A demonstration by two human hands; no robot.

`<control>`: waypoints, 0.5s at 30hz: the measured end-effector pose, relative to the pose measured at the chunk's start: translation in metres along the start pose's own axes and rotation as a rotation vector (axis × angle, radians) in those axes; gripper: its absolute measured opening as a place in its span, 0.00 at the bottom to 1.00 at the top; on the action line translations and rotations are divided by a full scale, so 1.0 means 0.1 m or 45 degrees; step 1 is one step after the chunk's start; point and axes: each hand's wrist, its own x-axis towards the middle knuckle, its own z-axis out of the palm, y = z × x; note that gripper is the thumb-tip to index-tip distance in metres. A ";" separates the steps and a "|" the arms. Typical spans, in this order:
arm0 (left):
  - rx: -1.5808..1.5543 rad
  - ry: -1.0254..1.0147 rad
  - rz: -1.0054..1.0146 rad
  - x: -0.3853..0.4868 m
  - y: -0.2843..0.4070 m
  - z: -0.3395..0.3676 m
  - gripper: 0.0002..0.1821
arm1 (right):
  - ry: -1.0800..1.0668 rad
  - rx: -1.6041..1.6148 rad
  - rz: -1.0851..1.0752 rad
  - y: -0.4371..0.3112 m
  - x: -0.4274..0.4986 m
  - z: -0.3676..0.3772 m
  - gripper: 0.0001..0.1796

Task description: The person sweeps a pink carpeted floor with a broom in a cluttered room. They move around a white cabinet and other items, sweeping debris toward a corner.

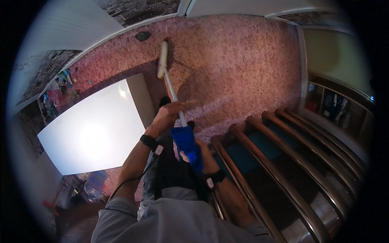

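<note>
A pole [171, 86] with a long pale head [163, 59], perhaps a brush or mop, slants away from me over the pink carpet [243, 63]. My left hand [170, 114] is closed around the white pole partway down. Nearer my body, my right hand [203, 155] grips a blue cloth [184, 139] that wraps the pole's upper end; the cloth hides that end. Both wrists wear black bands with small devices.
A white-topped cabinet or table [91, 130] stands at left, with mixed items [56, 94] beyond it by the wall. Metal railings [273, 164] curve along the right. A dark grey object [143, 36] lies on the carpet. Shelves [334, 103] are at far right.
</note>
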 end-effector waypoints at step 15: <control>-0.301 0.063 0.048 -0.04 0.07 0.67 0.17 | 0.434 -0.429 -0.023 -0.25 -0.38 0.26 0.20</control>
